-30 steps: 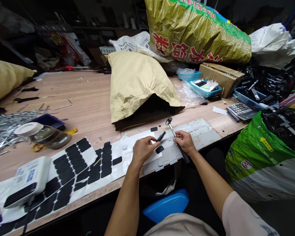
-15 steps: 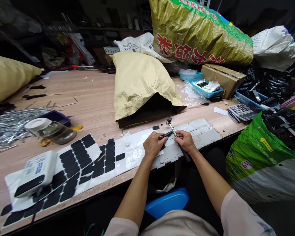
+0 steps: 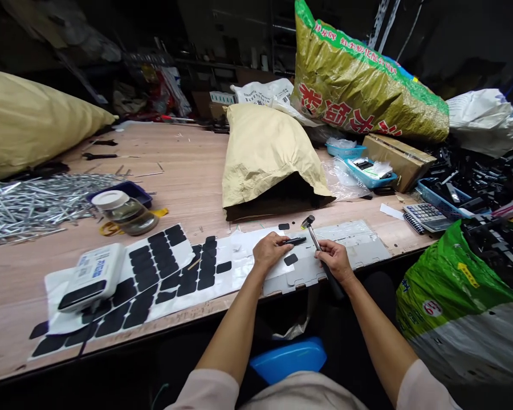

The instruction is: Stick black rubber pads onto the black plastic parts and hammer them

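Left hand (image 3: 270,250): you pinch the black piece (image 3: 298,241) over the left half of the grey board (image 3: 361,242)
Right hand (image 3: 336,260): closed round the hammer (image 3: 313,235), head near the board's far edge
Progress: probably mid-work; both held, apart; piece finished or not, cannot tell
Piece axis: roughly along the board, free end rightward
Hammer axis: across the board, head away from you

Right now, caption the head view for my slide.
Left hand holds a black part; right hand grips a hammer.
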Tool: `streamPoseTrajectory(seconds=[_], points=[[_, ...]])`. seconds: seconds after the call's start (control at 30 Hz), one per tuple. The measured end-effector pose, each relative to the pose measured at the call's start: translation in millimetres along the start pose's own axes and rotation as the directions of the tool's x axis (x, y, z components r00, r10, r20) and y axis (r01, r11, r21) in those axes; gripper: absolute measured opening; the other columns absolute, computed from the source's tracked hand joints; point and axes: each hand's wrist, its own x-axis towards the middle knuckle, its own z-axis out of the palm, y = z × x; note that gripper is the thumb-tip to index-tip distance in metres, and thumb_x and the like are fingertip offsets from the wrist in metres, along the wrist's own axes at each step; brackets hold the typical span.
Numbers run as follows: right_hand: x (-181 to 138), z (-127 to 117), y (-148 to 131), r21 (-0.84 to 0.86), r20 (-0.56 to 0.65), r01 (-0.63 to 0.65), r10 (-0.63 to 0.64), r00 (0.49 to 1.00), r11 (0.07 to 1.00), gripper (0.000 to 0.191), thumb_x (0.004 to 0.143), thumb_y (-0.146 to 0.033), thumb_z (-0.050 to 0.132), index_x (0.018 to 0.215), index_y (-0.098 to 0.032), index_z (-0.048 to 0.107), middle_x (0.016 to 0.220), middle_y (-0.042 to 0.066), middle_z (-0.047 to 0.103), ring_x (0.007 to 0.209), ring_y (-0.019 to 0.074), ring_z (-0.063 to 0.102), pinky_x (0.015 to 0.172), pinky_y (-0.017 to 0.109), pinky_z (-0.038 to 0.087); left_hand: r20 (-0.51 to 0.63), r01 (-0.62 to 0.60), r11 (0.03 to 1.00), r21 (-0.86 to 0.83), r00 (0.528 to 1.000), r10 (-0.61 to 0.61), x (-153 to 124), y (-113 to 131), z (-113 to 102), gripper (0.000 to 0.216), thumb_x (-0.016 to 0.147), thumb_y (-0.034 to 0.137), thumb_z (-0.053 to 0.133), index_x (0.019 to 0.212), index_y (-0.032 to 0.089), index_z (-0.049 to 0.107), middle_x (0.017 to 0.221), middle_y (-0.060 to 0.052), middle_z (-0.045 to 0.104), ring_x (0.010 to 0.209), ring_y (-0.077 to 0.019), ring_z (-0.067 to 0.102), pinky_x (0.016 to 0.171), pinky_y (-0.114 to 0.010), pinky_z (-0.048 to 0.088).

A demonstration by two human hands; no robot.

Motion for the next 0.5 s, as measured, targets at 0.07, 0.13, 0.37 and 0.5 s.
streamPoseTrajectory(seconds=[0.07,0.13,0.37,0.5], points=[[-9.4,0.6,-1.1,-0.023,0.014,-0.019,0.020,1.000,1.000,0.031,0.065,-0.031,0.070,0.093,-0.016,0.072,0.065,-0.002,0.062,0.047,0.0106,0.050,0.044,0.025,0.047,-0.003,-0.016,1.000,-0.003,1.000,0.016,0.4,-0.3,0.2,0.025,0.080,0.042,0.072,0.104,0.034,0.078,0.096,0.004,0.068,0.087,-0.0138,0.064,0.068,-0.024,0.041],[-16.8,2.0,-2.0,-0.044,0.035,-0.029,0.031,0.999,0.999,0.032,0.067,-0.031,0.071,0.095,-0.016,0.073,0.066,-0.002,0.062,0.048,0.0106,0.050,0.045,0.025,0.047,-0.010,-0.022,1.000,-0.003,1.000,0.022,0.2,-0.6,0.8,0.025,0.080,0.042,0.073,0.103,0.035,0.078,0.094,0.005,0.068,0.086,-0.0137,0.064,0.067,-0.024,0.040],[-23.7,9.7,-4.1,-0.097,0.056,-0.015,0.021,0.998,0.995,0.030,0.070,-0.029,0.070,0.097,-0.016,0.072,0.067,-0.001,0.062,0.046,0.0100,0.049,0.043,0.024,0.045,-0.009,-0.015,1.000,0.005,1.000,0.015,-1.1,2.0,-0.3,0.023,0.079,0.040,0.073,0.101,0.035,0.079,0.092,0.005,0.068,0.085,-0.0142,0.064,0.066,-0.025,0.038],[-25.0,12.9,-4.9,-0.121,0.070,-0.022,0.031,0.997,0.992,0.029,0.071,-0.030,0.070,0.097,-0.016,0.073,0.067,0.000,0.061,0.047,0.0103,0.049,0.043,0.024,0.045,-0.003,0.002,1.000,-0.004,1.000,-0.002,0.0,1.4,0.2,0.024,0.079,0.040,0.072,0.102,0.035,0.079,0.096,0.005,0.070,0.088,-0.0150,0.064,0.067,-0.025,0.039]])
